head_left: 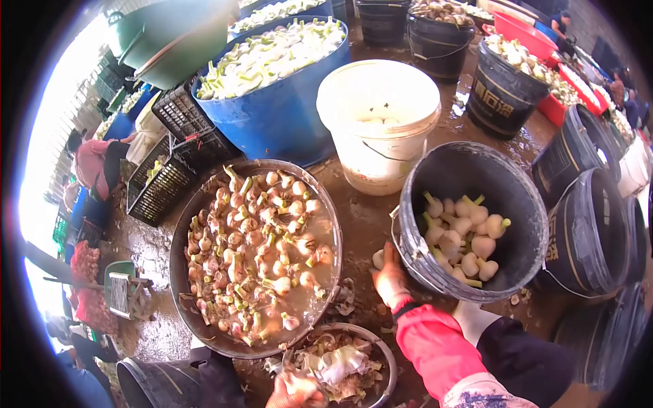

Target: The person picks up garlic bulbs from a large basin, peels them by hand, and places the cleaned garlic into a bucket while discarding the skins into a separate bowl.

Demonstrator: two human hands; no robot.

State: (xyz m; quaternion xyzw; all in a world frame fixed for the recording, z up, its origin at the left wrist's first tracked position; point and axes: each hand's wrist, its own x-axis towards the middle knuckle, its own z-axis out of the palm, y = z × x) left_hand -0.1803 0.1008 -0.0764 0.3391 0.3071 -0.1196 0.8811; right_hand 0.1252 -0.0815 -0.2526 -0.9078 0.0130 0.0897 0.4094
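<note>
My right hand (391, 282), in a red sleeve, is beside the near left wall of a black bucket (423, 170), closed on a pale garlic bulb (378, 259) between thumb and fingers. Inside that bucket lie several peeled, trimmed garlic bulbs (469, 231). At the bottom edge, my left hand (296, 391) is closed and blurred, near a small basin (389, 360) of peeled skins and scraps; I cannot tell what it holds. A wide round tub (178, 285) on the left contains untrimmed garlic bulbs (238, 251) in muddy water.
Behind stands a white bucket (381, 153) beside a large blue tub (272, 122) heaped with garlic. Black buckets (585, 231) line the right side. Black crates (163, 183) stand at the left, near a small stool (126, 292). Other people (95, 160) sit farther off. The floor (360, 224) is wet.
</note>
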